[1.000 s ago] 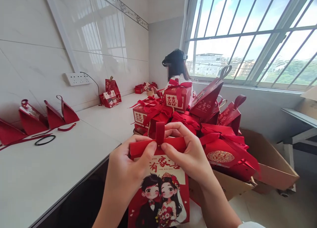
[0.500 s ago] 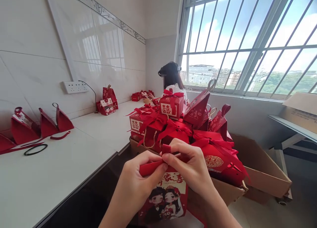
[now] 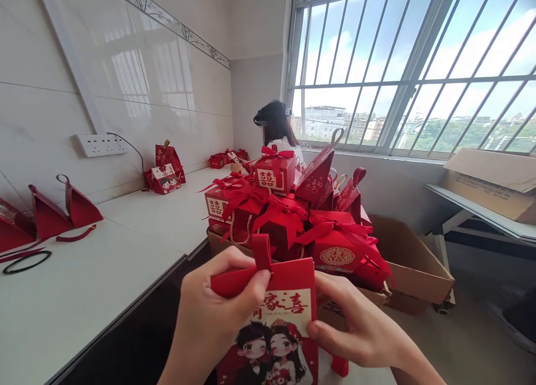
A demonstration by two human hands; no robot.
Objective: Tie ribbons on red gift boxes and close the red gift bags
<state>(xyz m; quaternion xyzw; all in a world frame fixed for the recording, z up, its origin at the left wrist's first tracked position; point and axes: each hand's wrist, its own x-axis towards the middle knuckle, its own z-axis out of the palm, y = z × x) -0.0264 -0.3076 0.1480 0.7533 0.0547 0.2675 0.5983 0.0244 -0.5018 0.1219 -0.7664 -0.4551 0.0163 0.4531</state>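
Note:
A red wedding gift box (image 3: 288, 274) with a cartoon bride and groom on its front is upright close before me. My left hand (image 3: 213, 318) pinches its top edge, the thumb pressing the base of a red ribbon loop (image 3: 262, 250) that stands up there. On the box's right edge rests my right hand (image 3: 355, 321), thumb at the front and fingers around the side, partly hidden behind it. Just beyond, finished-looking red boxes with bows (image 3: 335, 245) are heaped high in a cardboard carton (image 3: 215, 242).
Along the left runs a white counter (image 3: 138, 251) with tent-shaped red boxes (image 3: 81, 203), a loose red ribbon strip (image 3: 75, 234) and a black ring (image 3: 27, 261). A person (image 3: 274, 123) in a dark cap sits beyond the heap. Another carton (image 3: 412, 268) stands at right.
My right hand has left the ribbon loop and moved down to the box's right edge. The loop now stands upright under my left thumb, and more of the box front shows. The view has turned right.

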